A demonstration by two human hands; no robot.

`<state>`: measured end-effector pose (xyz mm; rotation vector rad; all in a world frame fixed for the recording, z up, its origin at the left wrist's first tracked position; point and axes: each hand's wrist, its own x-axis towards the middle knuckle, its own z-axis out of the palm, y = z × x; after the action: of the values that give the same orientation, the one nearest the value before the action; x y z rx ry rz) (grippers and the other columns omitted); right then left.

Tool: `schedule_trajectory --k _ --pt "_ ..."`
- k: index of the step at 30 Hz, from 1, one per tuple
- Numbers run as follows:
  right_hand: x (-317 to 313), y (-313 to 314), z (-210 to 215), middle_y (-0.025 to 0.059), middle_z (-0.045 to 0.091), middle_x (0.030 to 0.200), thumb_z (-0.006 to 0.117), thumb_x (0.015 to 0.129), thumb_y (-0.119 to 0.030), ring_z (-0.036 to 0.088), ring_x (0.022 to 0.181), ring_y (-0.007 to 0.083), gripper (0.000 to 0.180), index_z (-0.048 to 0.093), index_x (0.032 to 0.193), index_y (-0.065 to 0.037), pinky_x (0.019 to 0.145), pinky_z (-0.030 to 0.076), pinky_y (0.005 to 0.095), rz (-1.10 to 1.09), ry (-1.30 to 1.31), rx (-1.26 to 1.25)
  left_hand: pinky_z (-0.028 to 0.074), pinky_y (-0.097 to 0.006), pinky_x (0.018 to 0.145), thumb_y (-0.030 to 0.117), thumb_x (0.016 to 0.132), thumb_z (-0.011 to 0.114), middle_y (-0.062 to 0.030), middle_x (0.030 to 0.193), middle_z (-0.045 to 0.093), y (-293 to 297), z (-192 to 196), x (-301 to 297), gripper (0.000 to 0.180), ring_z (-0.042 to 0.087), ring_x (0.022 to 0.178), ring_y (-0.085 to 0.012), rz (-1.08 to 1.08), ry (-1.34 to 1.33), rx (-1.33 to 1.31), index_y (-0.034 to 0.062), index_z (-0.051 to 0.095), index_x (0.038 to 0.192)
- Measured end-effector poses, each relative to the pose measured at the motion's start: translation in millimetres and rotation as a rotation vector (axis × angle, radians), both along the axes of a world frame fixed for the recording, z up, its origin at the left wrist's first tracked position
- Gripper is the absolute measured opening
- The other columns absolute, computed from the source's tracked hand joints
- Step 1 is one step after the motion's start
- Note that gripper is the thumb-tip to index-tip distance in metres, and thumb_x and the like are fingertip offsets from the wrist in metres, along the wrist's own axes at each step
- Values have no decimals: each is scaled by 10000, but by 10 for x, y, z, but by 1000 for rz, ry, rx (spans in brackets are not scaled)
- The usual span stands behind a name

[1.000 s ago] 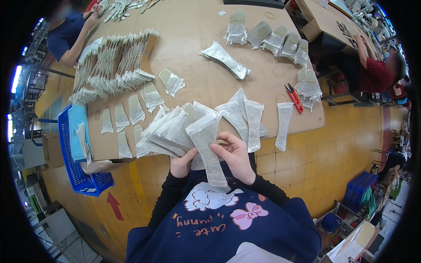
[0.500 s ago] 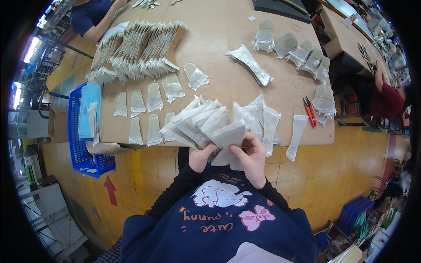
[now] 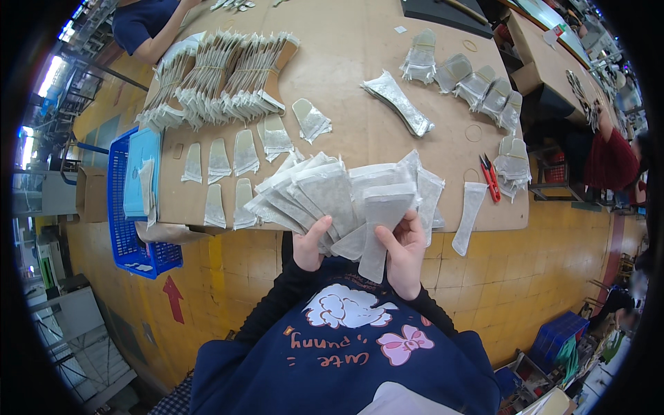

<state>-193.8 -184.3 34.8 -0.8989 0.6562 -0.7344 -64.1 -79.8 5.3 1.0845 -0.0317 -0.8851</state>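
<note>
Low at the table's front edge, my left hand grips a fanned bunch of pale grey-white fabric pieces, thumb on top. Each piece is flat, waisted and wider at its ends. My right hand pinches one such fabric piece between thumb and fingers, with more of them fanned beneath it. The two fans meet and overlap between my hands. A single fabric piece lies to the right, over the table edge. Red-handled snips rest beside it.
Banded stacks of fabric pieces stand at the far left. Smaller tongue-shaped pieces lie in rows nearer. Several banded bundles sit at the right, and a silvery stack lies mid-table. A blue crate stands left; another person's arm reaches in.
The fans in my hands have spread wider apart. The top piece in my right hand has moved right and turned more upright. My left hand has shifted slightly left.
</note>
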Motion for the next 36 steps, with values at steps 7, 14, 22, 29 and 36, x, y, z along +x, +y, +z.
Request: schedule_trajectory --k 7,14,22,29,36 --pt "32 15 -20 40 584 1075 642 871 40 557 969 101 345 505 1184 -6 858 439 244 44 35 -20 484 -341 907 88 876 675 -107 1205 587 -35 3 -34 440 588 1078 -194 -4 122 -109 -6 505 1271" --pt "48 61 -25 58 580 1084 673 851 19 547 994 109 382 488 1183 -12 871 432 252 87 83 -17 481 -339 908 44 841 704 -102 1196 590 -83 34 -65 464 586 1077 -196 -53 85 9 0 515 1262" --pt "77 72 -46 68 569 1098 677 852 15 556 1013 120 420 453 1207 -10 899 435 262 -56 53 6 488 -342 895 42 861 657 -102 1157 602 -77 139 -69 395 599 1053 -204 -12 121 -56 -6 530 1232" --pt "111 103 -15 61 563 1095 668 860 13 558 1001 121 431 438 1223 -9 886 442 261 -69 37 23 482 -341 907 48 859 666 -100 1186 592 -86 104 -72 430 591 1069 -202 -17 148 -76 -6 512 1257" --pt "105 113 -51 53 569 1073 672 864 5 549 986 102 364 462 1158 -34 862 447 260 -89 65 -37 456 -361 957 -24 808 681 -120 1266 550 -8 20 -3 592 550 1152 -234 -405 -34 -33 -2 434 1345"
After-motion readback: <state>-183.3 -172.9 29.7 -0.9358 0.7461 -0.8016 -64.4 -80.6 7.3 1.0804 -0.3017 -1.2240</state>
